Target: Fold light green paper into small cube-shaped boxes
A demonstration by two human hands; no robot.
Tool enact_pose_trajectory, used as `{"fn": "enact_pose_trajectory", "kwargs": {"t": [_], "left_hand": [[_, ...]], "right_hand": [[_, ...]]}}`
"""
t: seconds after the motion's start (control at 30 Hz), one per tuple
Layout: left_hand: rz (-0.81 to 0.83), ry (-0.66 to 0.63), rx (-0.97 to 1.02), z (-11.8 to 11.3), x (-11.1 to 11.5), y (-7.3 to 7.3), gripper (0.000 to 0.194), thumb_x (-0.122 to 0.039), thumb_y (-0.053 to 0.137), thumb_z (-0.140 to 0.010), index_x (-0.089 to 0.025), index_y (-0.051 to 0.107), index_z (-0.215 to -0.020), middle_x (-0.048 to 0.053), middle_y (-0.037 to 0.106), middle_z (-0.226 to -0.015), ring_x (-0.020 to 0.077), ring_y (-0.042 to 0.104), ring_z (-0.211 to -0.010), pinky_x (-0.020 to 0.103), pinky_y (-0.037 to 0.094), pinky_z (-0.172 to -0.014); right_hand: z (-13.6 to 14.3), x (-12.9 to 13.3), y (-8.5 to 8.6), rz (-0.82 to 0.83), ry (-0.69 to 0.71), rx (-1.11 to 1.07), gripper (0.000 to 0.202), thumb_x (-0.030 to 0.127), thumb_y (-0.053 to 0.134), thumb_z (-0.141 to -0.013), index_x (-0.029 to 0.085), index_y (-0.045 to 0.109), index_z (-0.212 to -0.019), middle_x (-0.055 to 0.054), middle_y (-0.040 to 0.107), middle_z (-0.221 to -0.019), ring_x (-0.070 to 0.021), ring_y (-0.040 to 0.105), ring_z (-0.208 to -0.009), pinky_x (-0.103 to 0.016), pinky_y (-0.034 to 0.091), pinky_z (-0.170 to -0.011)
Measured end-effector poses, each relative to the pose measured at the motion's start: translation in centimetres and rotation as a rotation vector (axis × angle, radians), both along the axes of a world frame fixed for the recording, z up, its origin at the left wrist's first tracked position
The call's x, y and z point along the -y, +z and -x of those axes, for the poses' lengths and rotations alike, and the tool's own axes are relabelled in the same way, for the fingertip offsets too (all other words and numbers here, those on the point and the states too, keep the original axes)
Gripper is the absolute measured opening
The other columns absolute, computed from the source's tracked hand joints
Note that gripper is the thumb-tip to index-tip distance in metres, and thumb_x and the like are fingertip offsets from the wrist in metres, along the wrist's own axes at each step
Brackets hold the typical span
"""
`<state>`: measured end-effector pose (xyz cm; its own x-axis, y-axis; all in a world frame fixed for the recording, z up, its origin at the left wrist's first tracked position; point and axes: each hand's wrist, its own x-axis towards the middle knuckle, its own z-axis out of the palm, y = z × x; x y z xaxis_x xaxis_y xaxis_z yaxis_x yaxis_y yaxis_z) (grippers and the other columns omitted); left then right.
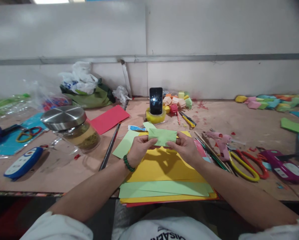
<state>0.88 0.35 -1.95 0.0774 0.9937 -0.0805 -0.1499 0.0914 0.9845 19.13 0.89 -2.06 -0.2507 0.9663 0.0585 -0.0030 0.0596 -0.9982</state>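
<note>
Pinching folded green paper point(162, 135), left hand point(139, 148) on one end, right hand point(187, 147) opposite

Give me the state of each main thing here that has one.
Held green paper: folded, raised
Left hand: closed on paper
Right hand: closed on paper
Jar lid: on
Phone: standing upright
Red sheet: lying flat
Glue gun: lying on its side

Craft workspace, stained worktable point(219, 115), glue gun point(222, 142), coloured paper point(146, 168)
</note>
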Motion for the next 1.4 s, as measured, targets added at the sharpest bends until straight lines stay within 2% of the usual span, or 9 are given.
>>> {"fn": "enact_pose_trajectory", "kwargs": {"t": [0.23, 0.5, 0.77, 0.93, 1.17, 1.3, 1.4], "left_hand": [[0.079, -0.048, -0.032, 0.2, 0.2, 0.6, 0.051, -0.055, 0.083, -0.052, -0.011, 0.073, -0.075, 0.009, 0.073, -0.073, 0.0218, 0.071, -0.069, 0.028, 0.054, -0.064], [0.008, -0.018, -0.042, 0.1, 0.2, 0.4, 0.048, -0.054, 0.083, -0.051, -0.012, 0.073, -0.072, 0.007, 0.073, -0.071, 0.0210, 0.069, -0.069, 0.032, 0.056, -0.068], [0.051, -0.046, -0.045, 0.3, 0.3, 0.7, 0.047, -0.053, 0.082, -0.053, -0.012, 0.073, -0.075, 0.007, 0.073, -0.073, 0.0211, 0.069, -0.072, 0.030, 0.055, -0.067], [-0.023, -0.024, -0.102, 0.3, 0.4, 0.8, 0.048, -0.056, 0.081, -0.052, -0.012, 0.071, -0.068, 0.006, 0.070, -0.067, 0.0181, 0.066, -0.065, 0.028, 0.054, -0.063], [-0.019, -0.157, -0.062, 0.6, 0.5, 0.9, 0.045, -0.055, 0.078, -0.060, -0.012, 0.071, -0.073, 0.005, 0.068, -0.067, 0.0185, 0.066, -0.061, 0.028, 0.056, -0.057], [-0.024, -0.160, -0.053, 0.7, 0.4, 0.9, 0.045, -0.052, 0.079, -0.059, -0.013, 0.072, -0.078, 0.005, 0.069, -0.069, 0.0166, 0.065, -0.059, 0.026, 0.056, -0.054], [-0.021, -0.171, -0.027, 0.8, 0.3, 0.9, 0.043, -0.049, 0.080, -0.060, -0.013, 0.072, -0.082, 0.006, 0.070, -0.075, 0.0158, 0.065, -0.061, 0.026, 0.057, -0.055]], "right_hand": [[-0.1, 0.4, 0.3, -0.007, -0.013, 0.063, 0.050, 0.042, 0.075, -0.066, 0.021, 0.055, -0.106, -0.002, 0.073, -0.078, -0.0206, 0.070, -0.071, -0.027, 0.055, -0.057], [0.0, 0.1, 0.0, 0.074, 0.051, -0.080, 0.049, 0.048, 0.077, -0.065, 0.019, 0.058, -0.100, -0.003, 0.073, -0.087, -0.0180, 0.070, -0.074, -0.036, 0.060, -0.074], [-0.3, 0.1, -0.3, 0.055, 0.031, -0.023, 0.048, 0.045, 0.077, -0.067, 0.019, 0.058, -0.103, -0.002, 0.072, -0.079, -0.0208, 0.071, -0.075, -0.036, 0.060, -0.072], [-0.2, 0.0, -0.1, 0.094, 0.049, -0.065, 0.045, 0.047, 0.078, -0.064, 0.017, 0.066, -0.095, -0.003, 0.071, -0.081, -0.0153, 0.067, -0.065, -0.032, 0.061, -0.063], [-0.2, 0.4, 0.6, 0.076, 0.050, -0.074, 0.040, 0.048, 0.079, -0.061, 0.018, 0.070, -0.085, -0.002, 0.071, -0.075, -0.0123, 0.063, -0.057, -0.029, 0.059, -0.054], [-0.4, 0.4, 0.8, 0.080, 0.110, -0.071, 0.040, 0.050, 0.079, -0.061, 0.017, 0.069, -0.081, -0.001, 0.067, -0.063, -0.0111, 0.059, -0.048, -0.025, 0.054, -0.045], [-0.5, 0.5, 0.8, 0.093, 0.135, -0.085, 0.037, 0.048, 0.077, -0.065, 0.016, 0.070, -0.082, 0.000, 0.065, -0.059, -0.0120, 0.060, -0.049, -0.024, 0.053, -0.043]]}}
